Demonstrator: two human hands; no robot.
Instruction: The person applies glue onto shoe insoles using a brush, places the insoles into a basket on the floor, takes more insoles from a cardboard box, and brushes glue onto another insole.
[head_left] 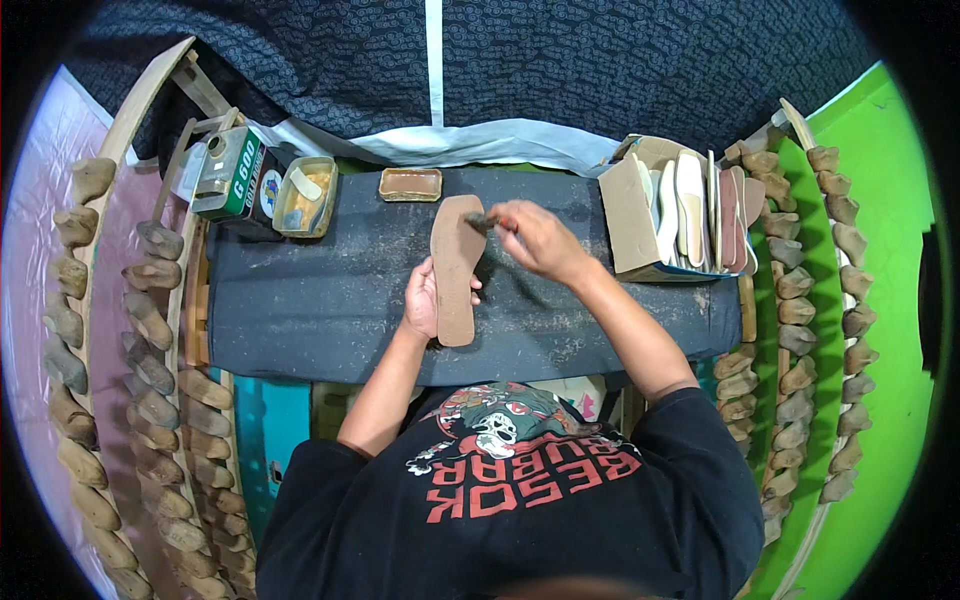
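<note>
A tan, sole-shaped insole is held up over the dark table, its wider end away from me. My left hand grips it from beneath near the narrower end, with fingertips showing past its right edge. In my right hand is a small brush, its dark head against the upper right part of the insole. The brush is partly smeared by motion, and my fingers wrap its handle. Beyond the insole sits a shallow rectangular dish with brown contents.
A green-and-white metal can and a plastic tub with scraps stand at the table's far left. At the right, a cardboard box holds several upright insoles. Racks of wooden shoe lasts line both sides.
</note>
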